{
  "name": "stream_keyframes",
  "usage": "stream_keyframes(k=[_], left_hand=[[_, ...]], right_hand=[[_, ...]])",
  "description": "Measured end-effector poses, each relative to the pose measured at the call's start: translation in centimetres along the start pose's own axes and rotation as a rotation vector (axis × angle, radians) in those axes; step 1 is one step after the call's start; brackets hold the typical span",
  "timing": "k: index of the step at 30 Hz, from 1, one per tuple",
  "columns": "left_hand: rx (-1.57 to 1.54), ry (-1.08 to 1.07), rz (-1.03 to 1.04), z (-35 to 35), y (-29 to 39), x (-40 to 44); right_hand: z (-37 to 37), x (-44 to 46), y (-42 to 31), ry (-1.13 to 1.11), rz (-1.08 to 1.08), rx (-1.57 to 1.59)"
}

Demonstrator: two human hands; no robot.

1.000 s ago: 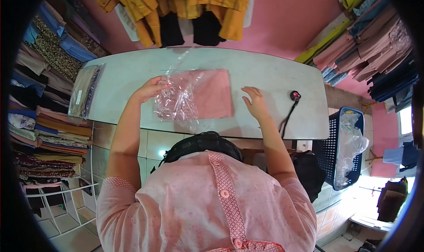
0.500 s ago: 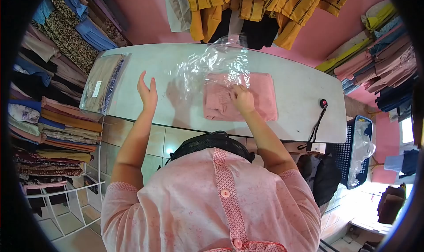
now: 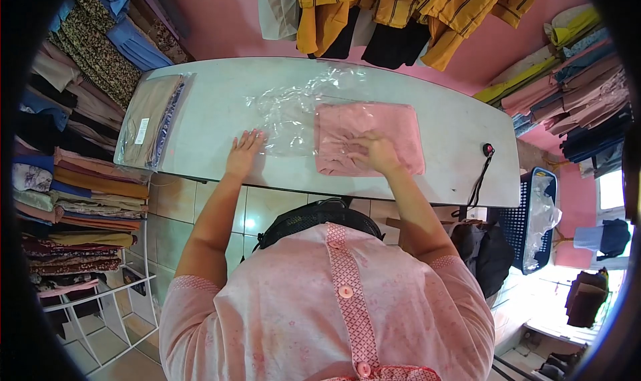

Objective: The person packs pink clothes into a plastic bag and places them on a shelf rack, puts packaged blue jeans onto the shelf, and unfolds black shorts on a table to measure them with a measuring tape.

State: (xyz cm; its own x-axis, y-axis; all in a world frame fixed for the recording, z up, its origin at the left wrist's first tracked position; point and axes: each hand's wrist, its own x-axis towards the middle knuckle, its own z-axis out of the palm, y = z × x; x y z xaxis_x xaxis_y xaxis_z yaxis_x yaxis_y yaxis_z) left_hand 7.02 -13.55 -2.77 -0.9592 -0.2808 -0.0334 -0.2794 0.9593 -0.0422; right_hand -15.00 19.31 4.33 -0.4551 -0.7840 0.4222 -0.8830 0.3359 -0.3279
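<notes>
A folded pink garment [image 3: 404,130] lies on the white table [image 3: 454,167]. A clear plastic bag [image 3: 287,114] spreads flat to its left, and its film seems to reach over the garment's left part. My right hand [image 3: 380,152] presses on the middle of the garment with fingers stretched and slightly bent, and the surface wrinkles around the fingertips. At the bag's left end, my left hand [image 3: 244,155] lies palm down with its fingers spread, touching the film's edge or the table beside it.
Bagged folded clothes [image 3: 148,124] lie at the table's left end. A tape measure [image 3: 487,148] with a black strap lies at the right. Beyond it stands a blue basket [image 3: 517,231] holding plastic. Shelves of folded clothes [image 3: 100,191] line the left; yellow garments [image 3: 400,7] hang behind.
My left hand has come down from the air onto the table by the bag's end. The raised plastic has settled flatter. My right hand's fingers have stretched out on the garment.
</notes>
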Motion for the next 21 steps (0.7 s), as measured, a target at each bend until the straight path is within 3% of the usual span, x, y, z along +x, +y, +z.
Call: stream_keyframes(k=[1,3,5,8,11,14,16,18,20,21], left_hand=[[0.034,0.01,-0.009,0.0,-0.6,-0.6],[0.03,0.012,-0.046,-0.1,-0.7,-1.3],[-0.034,-0.012,-0.09,-0.4,-0.7,-2.1],[-0.074,-0.003,-0.107,-0.1,-0.5,-2.0],[-0.107,0.051,-0.079,-0.1,-0.4,-1.6],[-0.106,0.036,-0.075,-0.3,-0.5,-1.1],[-0.09,0.017,-0.048,-0.1,-0.4,-0.6],[-0.051,-0.003,-0.015,-0.2,0.1,-0.1],[0.004,-0.012,0.014,-1.1,1.8,0.8],[0.003,-0.014,0.025,-1.7,2.7,1.4]], right_hand=[[-1.1,0.0,0.7,0.086,-0.081,-0.046],[-1.1,-2.0,4.2,0.27,0.518,-0.251],[0.3,-4.5,7.1,0.434,0.934,-0.456],[-1.8,-6.4,9.0,0.021,1.03,0.117],[-3.6,-6.3,8.8,-0.063,1.139,0.47],[-4.5,-9.5,15.2,0.051,1.128,0.439],[-6.4,-12.4,19.6,0.057,1.148,0.195],[-8.8,-12.6,19.6,0.057,1.21,-0.364],[-11.2,-7.3,15.5,0.331,1.133,-0.615],[-10.2,-5.3,15.2,0.439,0.86,-0.474]])
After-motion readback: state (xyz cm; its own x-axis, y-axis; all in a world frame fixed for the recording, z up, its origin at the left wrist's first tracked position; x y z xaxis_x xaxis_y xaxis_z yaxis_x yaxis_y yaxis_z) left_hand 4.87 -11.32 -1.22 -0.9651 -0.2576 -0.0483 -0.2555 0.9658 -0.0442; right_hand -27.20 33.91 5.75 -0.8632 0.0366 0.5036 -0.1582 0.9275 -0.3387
